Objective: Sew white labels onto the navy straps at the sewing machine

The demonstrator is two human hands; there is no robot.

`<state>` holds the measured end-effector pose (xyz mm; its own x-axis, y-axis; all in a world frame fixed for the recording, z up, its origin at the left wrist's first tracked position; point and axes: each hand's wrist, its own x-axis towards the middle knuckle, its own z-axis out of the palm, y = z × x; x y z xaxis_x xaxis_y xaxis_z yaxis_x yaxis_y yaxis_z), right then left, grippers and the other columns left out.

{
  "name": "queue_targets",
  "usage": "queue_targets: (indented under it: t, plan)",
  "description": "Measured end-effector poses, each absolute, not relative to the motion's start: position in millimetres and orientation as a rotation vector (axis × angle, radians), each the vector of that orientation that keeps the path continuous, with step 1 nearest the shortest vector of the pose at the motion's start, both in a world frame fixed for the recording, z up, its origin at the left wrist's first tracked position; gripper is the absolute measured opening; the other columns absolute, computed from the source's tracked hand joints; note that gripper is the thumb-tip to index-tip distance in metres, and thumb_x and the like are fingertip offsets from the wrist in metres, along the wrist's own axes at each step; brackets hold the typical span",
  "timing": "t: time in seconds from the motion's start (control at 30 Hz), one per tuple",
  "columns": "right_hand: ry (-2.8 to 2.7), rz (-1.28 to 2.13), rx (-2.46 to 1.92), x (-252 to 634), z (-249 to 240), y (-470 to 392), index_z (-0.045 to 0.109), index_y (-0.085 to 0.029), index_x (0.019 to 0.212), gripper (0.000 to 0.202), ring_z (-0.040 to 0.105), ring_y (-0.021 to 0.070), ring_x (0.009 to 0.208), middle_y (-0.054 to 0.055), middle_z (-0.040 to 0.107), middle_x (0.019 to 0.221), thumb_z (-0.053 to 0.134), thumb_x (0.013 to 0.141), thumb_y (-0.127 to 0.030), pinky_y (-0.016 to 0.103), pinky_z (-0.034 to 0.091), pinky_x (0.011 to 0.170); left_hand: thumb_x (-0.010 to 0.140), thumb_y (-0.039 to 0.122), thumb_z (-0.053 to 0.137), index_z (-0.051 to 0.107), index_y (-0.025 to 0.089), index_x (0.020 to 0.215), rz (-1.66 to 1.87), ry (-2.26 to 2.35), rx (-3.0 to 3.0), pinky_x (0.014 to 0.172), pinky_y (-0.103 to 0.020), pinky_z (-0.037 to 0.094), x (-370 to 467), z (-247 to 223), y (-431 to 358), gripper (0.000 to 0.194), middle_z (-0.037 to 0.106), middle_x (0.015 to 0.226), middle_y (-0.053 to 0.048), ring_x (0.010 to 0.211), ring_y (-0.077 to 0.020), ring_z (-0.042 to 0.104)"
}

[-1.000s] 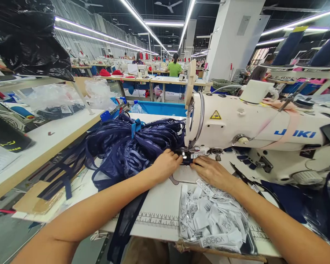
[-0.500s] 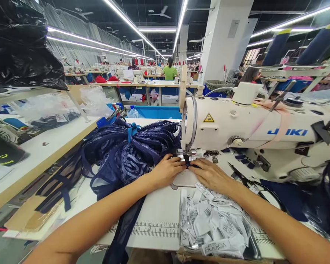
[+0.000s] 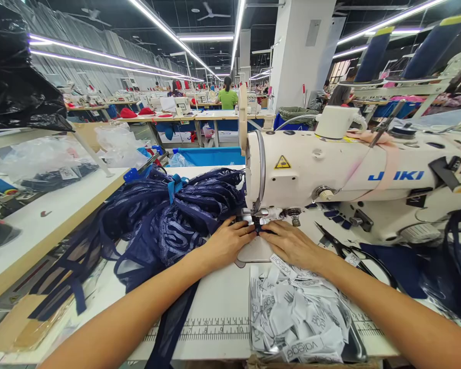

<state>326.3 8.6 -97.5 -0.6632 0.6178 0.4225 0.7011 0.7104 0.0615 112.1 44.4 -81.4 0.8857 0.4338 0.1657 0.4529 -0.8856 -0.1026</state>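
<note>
Under the presser foot of a white sewing machine (image 3: 307, 171) lies a small piece of navy fabric (image 3: 257, 228), mostly covered by fingers. My left hand (image 3: 226, 245) has its fingertips closed down on the left side of this piece, close to the needle area. From the right, my right hand (image 3: 292, 243) pinches the other side, its fingers bunched together. A large bundle of navy lace garments (image 3: 180, 225), bound by a blue tie (image 3: 175, 187), spreads out left of the machine. One navy strap runs down beneath my left forearm.
A clear tray of white printed labels (image 3: 299, 307) sits at the front, below my right wrist. Black scissors (image 3: 341, 248) lie right of my right hand. A ruler strip (image 3: 215, 329) runs along the table's front. Another white table (image 3: 61, 205) stands at left.
The view has turned slightly to the right, so things appear shifted left. Both hands stay by the needle with the navy fabric, their positions nearly the same.
</note>
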Motion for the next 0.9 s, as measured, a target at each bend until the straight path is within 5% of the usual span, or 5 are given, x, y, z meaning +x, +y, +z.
queue_targets:
  t: [0.67, 0.9]
  plan:
    - [-2.450, -0.029, -1.256, 331, -100, 17, 0.059, -0.014, 0.112, 0.036, 0.055, 0.0239, 0.105, 0.012, 0.056, 0.120, 0.047, 0.080, -0.027, 0.039, 0.048, 0.086, 0.078, 0.004, 0.044, 0.054, 0.016, 0.114, -0.187, -0.692, -2.880, 0.097, -0.039, 0.033, 117, -74, 62, 0.039, 0.054, 0.122, -0.007, 0.110, -0.0209, 0.049]
    - [-2.353, -0.052, -1.582, 327, -95, 25, 0.057, -0.015, 0.114, 0.034, 0.061, 0.0223, 0.090, 0.011, 0.065, 0.103, 0.041, 0.086, -0.027, 0.035, 0.049, 0.077, 0.081, 0.010, 0.045, 0.061, 0.008, 0.082, -0.171, -0.888, -2.591, 0.069, -0.036, 0.039, 128, -76, 45, 0.017, 0.058, 0.082, -0.013, 0.083, -0.0251, 0.052]
